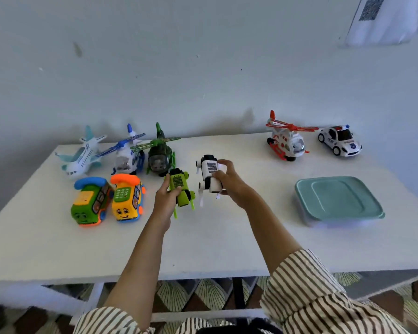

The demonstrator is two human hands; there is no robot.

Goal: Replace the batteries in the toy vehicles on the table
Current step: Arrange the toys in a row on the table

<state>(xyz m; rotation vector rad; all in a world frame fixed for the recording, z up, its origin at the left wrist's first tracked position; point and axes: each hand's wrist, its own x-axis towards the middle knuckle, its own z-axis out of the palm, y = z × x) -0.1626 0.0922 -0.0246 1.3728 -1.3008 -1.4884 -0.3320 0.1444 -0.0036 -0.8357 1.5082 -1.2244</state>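
My left hand [165, 199] grips a lime-green toy vehicle [181, 189] turned belly-up, its slotted underside panel facing me. My right hand [227, 180] grips a white-and-black toy vehicle [209, 173], also belly-up, with a grey slotted panel showing. Both toys are held just above the white table [215, 249], side by side near its middle. No loose batteries are visible.
At the back left stand a white plane [82, 156], a blue-white helicopter [126, 155] and a dark green helicopter [159, 157]; in front, a green phone-bus [91, 201] and an orange one [128, 197]. At the back right stand a red-white helicopter [287, 141] and a police car [339, 141]. A teal-lidded box [338, 201] sits right.
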